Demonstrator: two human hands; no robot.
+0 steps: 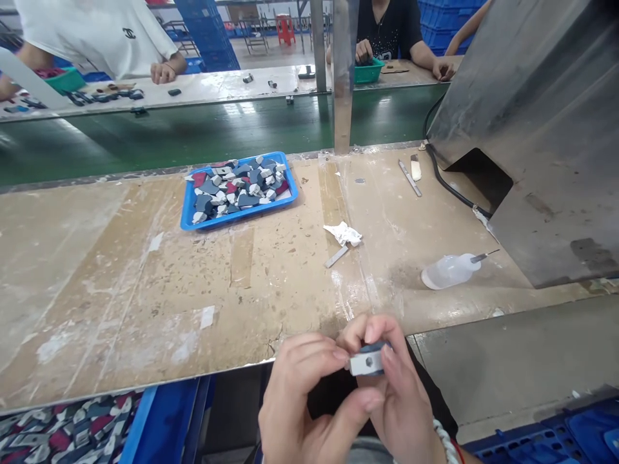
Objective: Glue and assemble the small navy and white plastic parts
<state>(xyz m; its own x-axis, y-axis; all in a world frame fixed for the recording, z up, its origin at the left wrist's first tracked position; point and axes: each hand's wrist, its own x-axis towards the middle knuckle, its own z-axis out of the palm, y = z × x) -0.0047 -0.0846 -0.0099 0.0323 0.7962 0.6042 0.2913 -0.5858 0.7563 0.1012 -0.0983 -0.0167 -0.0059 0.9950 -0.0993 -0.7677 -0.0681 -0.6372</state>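
A small grey-and-white plastic part [366,363] with a dark hole in its pale face is held up just past the table's near edge. My right hand [403,393] pinches it between thumb and fingers. From the other side, my left hand [294,393] curls in, its fingertips on the part's left end and its thumb just below. On the table, a blue tray [236,219] is heaped with similar grey, dark blue and maroon parts.
A clear squeeze bottle with a needle tip [449,270] lies at right, near a metal housing [546,142]. White crumpled tissue [344,234] and a metal strip [336,256] lie mid-table. Behind runs a green conveyor [217,132], with co-workers beyond. A blue crate [155,425] of parts stands lower left.
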